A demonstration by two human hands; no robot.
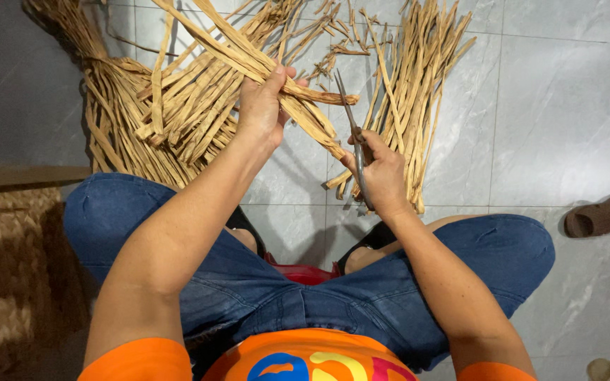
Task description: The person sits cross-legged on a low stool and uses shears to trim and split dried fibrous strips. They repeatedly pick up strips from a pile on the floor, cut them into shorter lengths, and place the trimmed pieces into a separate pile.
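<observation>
Held bundle: tan dried-leaf strips (pixel 298 99), gathered flat and stretched diagonally above the grey tile floor (pixel 566 134), between the knees, so the loose ends hang toward the blades.
Left hand: left hand (pixel 262 106) clenched around the bundle's middle, thumb on top, keeping the strips taut and level.
Right hand: right hand (pixel 383 173) gripping metal scissors (pixel 353 134), fingers through the handles, blades parted and pointing up toward the bundle's lower end.
Cut pile: short, even strips (pixel 418 85) laid side by side just beyond the scissors, within easy reach.
Uncut stock: longer, tangled strips (pixel 157 120) fanned out on the left, under the holding arm.
Seat: red stool edge (pixel 305 271) between denim-clad legs.
Surroundings: woven mat (pixel 8 275) at left; brown sandals (pixel 601 215) well apart at right.
</observation>
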